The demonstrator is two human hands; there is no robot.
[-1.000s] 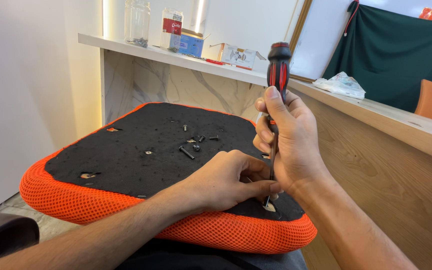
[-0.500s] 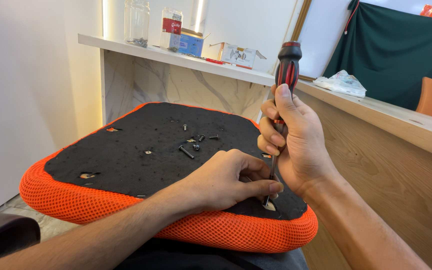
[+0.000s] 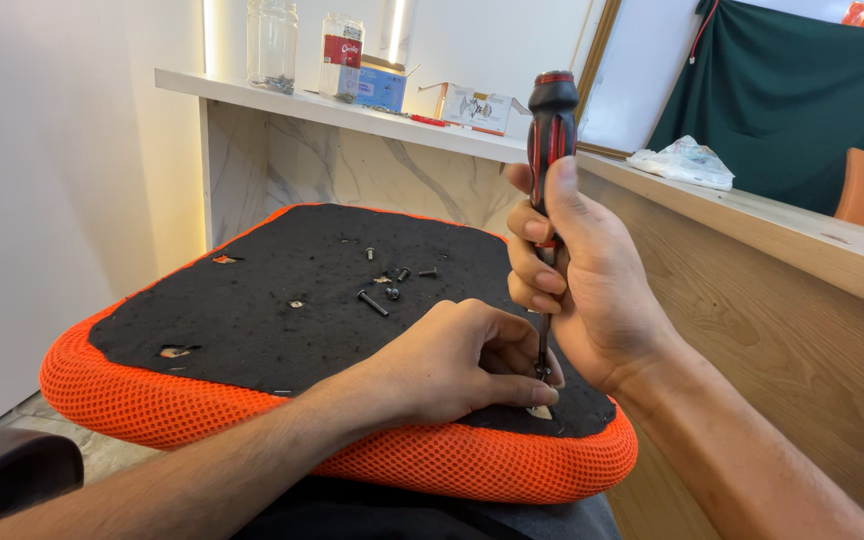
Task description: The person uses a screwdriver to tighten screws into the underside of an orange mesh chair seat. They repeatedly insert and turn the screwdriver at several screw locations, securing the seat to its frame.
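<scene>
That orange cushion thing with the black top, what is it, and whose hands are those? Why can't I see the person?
The picture comes from a camera worn on the person's head, looking down, so you see only their two arms and hands. The big orange mesh cushion with the black fabric underside looks like a chair seat turned upside down. The right hand grips a screwdriver with a red and black handle, held upright with its tip pointing down at a small hole near the seat's front edge. The left hand rests on the black fabric, its fingertips pinching right at the tip. A few loose dark screws lie in the middle of the black fabric. Behind is a white shelf with jars and small boxes.
</scene>
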